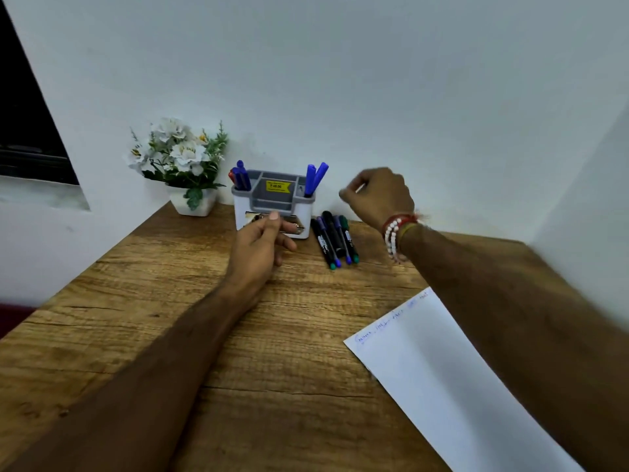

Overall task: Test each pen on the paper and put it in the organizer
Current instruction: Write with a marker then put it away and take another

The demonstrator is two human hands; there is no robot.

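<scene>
Taking the organizer [273, 202] as the landmark, at the back of the bench [170, 318] against the wall: to its left stands a white pot of artificial flowers [177, 158]. The organizer itself is a white box with a grey compartmented top and a yellow price sticker in the middle well. Its left compartment holds a red and some blue pens [240, 175], caps up; its right compartment holds two blue pens [315, 178], leaning right.

The left hand [262, 247] rests against the organizer's front face, fingers loosely curled with the thumb touching the box. It seems to be steadying it and grips no pen.

Just right of the organizer, flat on the bench, lie the untested pens [335, 238], about five dark markers side by side, with blue and green ends pointing toward the person. Above and to the right of them the right hand [377, 195] hovers, fingers pinched narrow; something pale shows between them, but whether it holds anything I cannot tell.

Well right of and nearer than the organizer lies the paper [452, 386], with a few short scribbles along its top edge.

By my reading, one pen has just been stowed, so the task is roughly half done. Next, the right hand should drop to the row, pick one marker, uncap it and carry it to the paper.
</scene>
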